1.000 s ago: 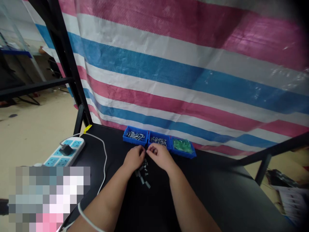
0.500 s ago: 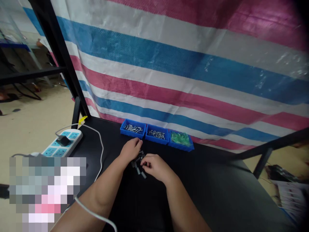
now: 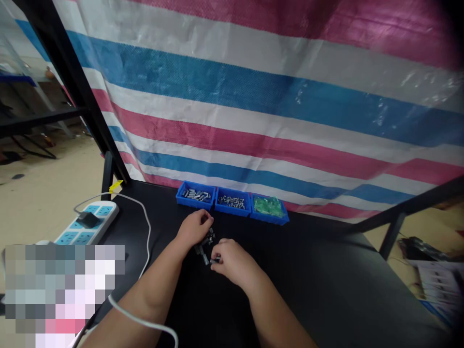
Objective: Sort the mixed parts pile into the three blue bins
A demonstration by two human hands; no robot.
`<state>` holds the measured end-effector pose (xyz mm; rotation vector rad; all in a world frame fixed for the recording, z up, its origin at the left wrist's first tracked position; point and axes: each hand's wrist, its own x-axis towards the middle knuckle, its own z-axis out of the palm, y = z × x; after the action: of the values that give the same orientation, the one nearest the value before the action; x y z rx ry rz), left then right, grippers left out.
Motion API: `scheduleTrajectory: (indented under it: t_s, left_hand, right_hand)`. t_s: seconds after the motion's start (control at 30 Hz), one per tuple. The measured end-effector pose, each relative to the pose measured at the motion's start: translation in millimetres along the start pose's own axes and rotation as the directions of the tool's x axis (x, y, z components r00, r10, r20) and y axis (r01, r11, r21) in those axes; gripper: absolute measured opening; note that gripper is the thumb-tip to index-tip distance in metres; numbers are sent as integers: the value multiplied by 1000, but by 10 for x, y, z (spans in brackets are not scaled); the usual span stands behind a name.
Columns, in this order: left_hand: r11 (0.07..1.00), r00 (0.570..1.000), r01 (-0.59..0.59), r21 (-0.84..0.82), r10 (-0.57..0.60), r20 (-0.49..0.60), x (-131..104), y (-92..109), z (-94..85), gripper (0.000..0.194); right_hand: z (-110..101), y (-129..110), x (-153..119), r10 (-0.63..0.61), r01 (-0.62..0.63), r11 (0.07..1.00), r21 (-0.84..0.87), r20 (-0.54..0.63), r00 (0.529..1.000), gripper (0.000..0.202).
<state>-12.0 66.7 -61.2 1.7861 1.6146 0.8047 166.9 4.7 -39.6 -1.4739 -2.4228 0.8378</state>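
Note:
Several small metal parts [image 3: 205,258] lie in a loose pile on the black table [image 3: 308,275]. My left hand [image 3: 195,228] is at the pile's upper left, fingers curled together; what they hold, if anything, is too small to name. At the pile's lower right, my right hand [image 3: 229,261] pinches a small metal part [image 3: 216,260] between thumb and fingers. Behind the hands stand three blue bins in a row: one with metal cylinders [image 3: 196,195], one with small metal pieces [image 3: 232,201], and one with green packets [image 3: 268,207].
On the left is a power strip [image 3: 105,210] with a black plug, and a white cable [image 3: 149,232] runs over the table and my left forearm. A striped sheet [image 3: 224,101] hangs behind the bins. Black frame posts stand on both sides.
My right hand has moved down toward the nearer end of the pile and pinches a metal part there. My left hand stays beside the pile, fingers curled. The view has shifted slightly.

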Motion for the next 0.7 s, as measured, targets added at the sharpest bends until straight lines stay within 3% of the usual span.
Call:
scheduleTrajectory:
  t_s: [0.13,0.27,0.47,0.6,0.7]
  left_hand:
    - [1000,1000,8,-18,-8,8,1,-4,5,16]
    - [999,1000,27,-31,-26,11,-6,-8,7,14]
    - [999,1000,9,-46,-8,21,-20,-33,-6,19]
    - [998,1000,4,-57,-4,11,-21,-38,-20,19]
    - [998,1000,10,-66,-10,9,-19,-22,-33,20]
  right_hand:
    - [-104,7,2,-99,101,988,113,-25,995,11]
    - [-474,54,111,-146,219,937,273,-263,954,8]
    - [-937,246,644,-163,227,967,115,-406,899,8]
    - [-959,394,970,-73,76,997,-10,-433,899,7]
    - [-851,352,1130,-76,86,996,1,-458,886,8]
